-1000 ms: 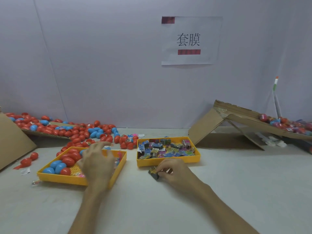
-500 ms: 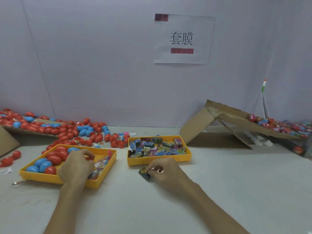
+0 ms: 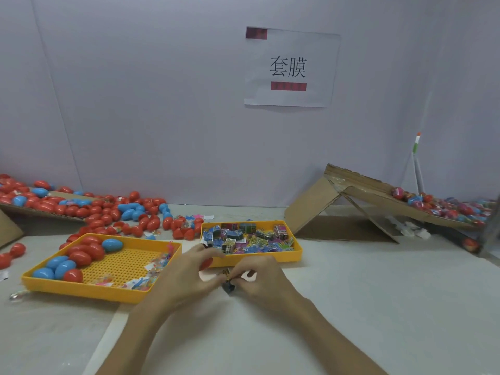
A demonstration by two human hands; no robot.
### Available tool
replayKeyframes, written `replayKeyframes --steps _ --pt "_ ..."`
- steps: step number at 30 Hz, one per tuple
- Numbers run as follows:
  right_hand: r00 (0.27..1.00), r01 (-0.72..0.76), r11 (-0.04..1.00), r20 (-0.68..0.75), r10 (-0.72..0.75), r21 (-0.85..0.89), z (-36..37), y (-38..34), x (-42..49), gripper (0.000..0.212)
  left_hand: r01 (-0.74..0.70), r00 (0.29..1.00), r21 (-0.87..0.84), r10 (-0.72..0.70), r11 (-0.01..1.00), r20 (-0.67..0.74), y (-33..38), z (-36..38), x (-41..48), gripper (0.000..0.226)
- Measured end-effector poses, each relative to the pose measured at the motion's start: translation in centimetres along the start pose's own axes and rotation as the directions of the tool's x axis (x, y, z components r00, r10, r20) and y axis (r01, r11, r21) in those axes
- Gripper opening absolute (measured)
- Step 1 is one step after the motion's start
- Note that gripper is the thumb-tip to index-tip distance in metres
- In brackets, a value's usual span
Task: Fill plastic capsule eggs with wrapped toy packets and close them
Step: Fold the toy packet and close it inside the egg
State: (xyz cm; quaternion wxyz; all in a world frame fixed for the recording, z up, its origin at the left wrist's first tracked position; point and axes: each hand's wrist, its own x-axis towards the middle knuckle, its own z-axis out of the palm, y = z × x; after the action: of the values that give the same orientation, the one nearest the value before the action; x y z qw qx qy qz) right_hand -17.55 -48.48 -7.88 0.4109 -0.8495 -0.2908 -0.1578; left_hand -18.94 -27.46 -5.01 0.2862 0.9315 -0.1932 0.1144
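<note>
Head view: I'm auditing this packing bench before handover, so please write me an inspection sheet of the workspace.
Surface: pale table.
Job's things: egg tray with red and blue eggs; packet tray full of toy packets.
Clutter: loose eggs heaped back left.
Hands: left hand holds a red egg, mostly hidden; right hand pinches a packet.
Cables: nothing seen.
Surroundings: cardboard ramp carrying wrapped eggs, right; paper sign on wall.

We see the packet tray (image 3: 257, 260) as smooth yellow plastic, rather matt; the packets (image 3: 243, 239) inside are shiny printed film. Left of it, the capsule eggs (image 3: 81, 257) are glossy plastic. Right of it, the ramp (image 3: 311, 209) is matt brown cardboard. Above it, the sign (image 3: 292, 50) is matt paper.
</note>
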Motion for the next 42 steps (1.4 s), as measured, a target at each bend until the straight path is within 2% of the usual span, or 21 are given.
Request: replayKeyframes --steps 2,6,10,18,22,26,28,31,34,36,38,40,42 --pt "1.0 -0.002 1.0 0.002 0.002 0.016 0.0 0.0 0.0 0.014 0.024 0.994 0.082 -0.033 0.996 0.107 -0.2 0.6 -0.1 0.047" --pt "1.0 -0.019 0.998 0.014 0.018 0.058 0.0 0.0 0.0 0.012 -0.008 0.994 0.155 -0.009 0.988 0.105 -0.6 1.7 0.0 0.059" --pt "0.999 -0.022 0.998 0.035 0.02 0.067 0.0 0.1 0.1 0.01 -0.066 0.994 0.142 0.053 0.988 0.094 -0.5 2.2 0.0 0.056" --pt "0.999 -0.032 0.998 0.041 0.03 0.051 -0.1 0.2 0.1 0.014 -0.008 0.995 0.126 -0.005 0.992 0.103 -0.6 2.4 0.0 0.029" --pt "0.995 -0.044 0.997 0.097 0.038 0.063 -0.9 0.2 0.4 0.013 0.03 0.993 0.111 -0.042 0.993 0.109 -0.5 2.4 0.3 0.021" --pt "0.987 -0.087 0.992 0.145 0.073 0.092 -1.5 -0.2 0.4 0.013 0.064 0.993 0.115 -0.075 0.991 0.094 -0.5 2.7 0.4 0.041" --pt "0.976 -0.132 0.983 0.189 0.106 0.129 -2.1 -0.3 0.4 0.012 0.072 0.992 0.134 -0.084 0.988 0.089 -0.4 2.8 0.5 0.041" --pt "0.952 -0.239 0.928 0.259 0.166 0.286 -3.0 -0.4 0.4 0.01 0.085 0.99 0.122 -0.098 0.989 0.1 -0.5 2.6 0.5 0.056" --pt "0.944 -0.327 0.827 0.191 0.267 0.458 -3.5 0.0 0.3 0.007 0.097 0.979 0.123 -0.117 0.988 0.166 -0.6 2.3 0.4 0.077" --pt "0.927 -0.373 0.786 0.172 0.332 0.492 -3.6 0.3 0.3 0.006 0.103 0.962 0.079 -0.12 0.992 0.244 -0.6 1.9 0.1 0.091" --pt "0.912 -0.408 0.76 0.187 0.366 0.505 -3.5 0.4 0.4 0.007 0.09 0.961 -0.016 -0.082 0.996 0.264 -0.2 1.5 0.0 0.092" --pt "0.911 -0.411 0.756 0.196 0.364 0.509 -3.2 0.4 0.4 0.01 0.078 0.979 -0.137 -0.051 0.988 0.197 0.2 1.2 0.1 0.078" --pt "0.918 -0.395 0.758 0.199 0.342 0.519 -3.0 0.3 0.4 0.011 0.05 0.991 -0.277 -0.013 0.96 0.133 0.6 0.9 0.2 0.054"
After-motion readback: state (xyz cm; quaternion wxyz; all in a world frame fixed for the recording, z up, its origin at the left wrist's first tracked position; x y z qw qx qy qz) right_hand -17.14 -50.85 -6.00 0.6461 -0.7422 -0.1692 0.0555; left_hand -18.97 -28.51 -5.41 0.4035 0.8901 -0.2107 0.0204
